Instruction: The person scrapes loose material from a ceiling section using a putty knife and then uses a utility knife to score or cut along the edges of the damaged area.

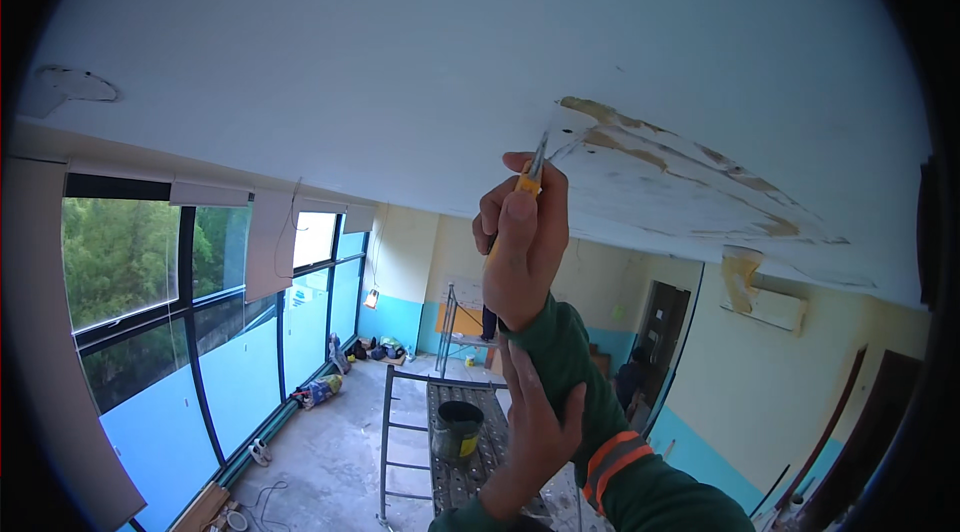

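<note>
My right hand point(525, 232) is raised toward the ceiling, its fingers wrapped around a utility knife point(530, 180) with a yellow-orange body. The blade points up at the near end of a damaged strip point(660, 147) on the white ceiling point(400, 62). Brown torn paper and flaking edges run along that strip toward the right. Whether the blade tip touches the ceiling I cannot tell. Below, my left hand point(540, 432) is open with fingers stretched upward beside my right forearm point(575, 362), seemingly against the green sleeve. Nothing shows in it.
A dark bucket point(458, 430) stands on the perforated scaffold platform point(480, 472) below me, beside a metal ladder frame point(388, 442). Another scaffold point(447, 327) stands farther back. Tall windows point(190, 302) line the left. An air conditioner point(765, 310) hangs right; a person point(632, 377) is near the doorway.
</note>
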